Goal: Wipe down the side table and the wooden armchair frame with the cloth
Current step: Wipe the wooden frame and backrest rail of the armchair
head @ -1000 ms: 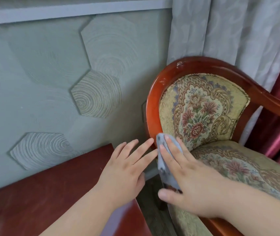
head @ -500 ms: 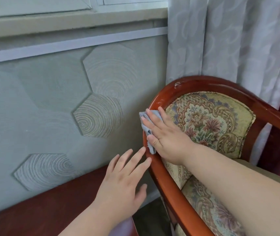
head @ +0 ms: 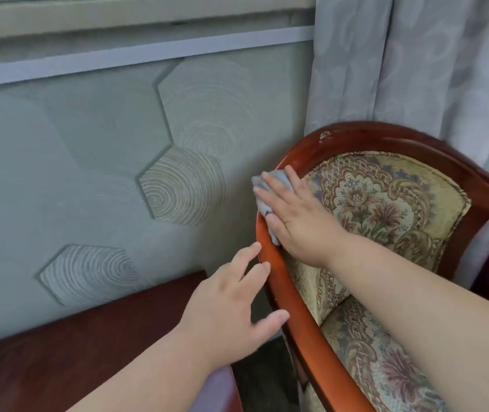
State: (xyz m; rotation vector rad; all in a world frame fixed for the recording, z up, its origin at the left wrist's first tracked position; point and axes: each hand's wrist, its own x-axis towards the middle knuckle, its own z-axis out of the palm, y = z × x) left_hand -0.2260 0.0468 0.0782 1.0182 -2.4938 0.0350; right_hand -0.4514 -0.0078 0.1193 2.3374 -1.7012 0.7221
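Observation:
My right hand (head: 299, 215) presses a small grey-blue cloth (head: 267, 188) flat against the left side of the glossy reddish-brown armchair frame (head: 356, 135), where the arm curves up into the backrest. Most of the cloth is hidden under my fingers. My left hand (head: 231, 307) is lower, fingers spread, thumb and fingertips touching the outer side of the same rail (head: 299, 331). The dark red-brown side table (head: 94, 343) lies below my left forearm at lower left.
Floral upholstery (head: 380, 203) fills the chair's back and seat. A grey-green wall with raised hexagon panels (head: 182, 187) stands close behind table and chair. Pale curtains (head: 415, 60) hang behind the chair. A narrow dark gap (head: 264, 379) separates table and chair.
My right hand has slid the cloth up along the frame from near the seat toward the backrest curve. My left hand has moved from the table edge onto the chair rail.

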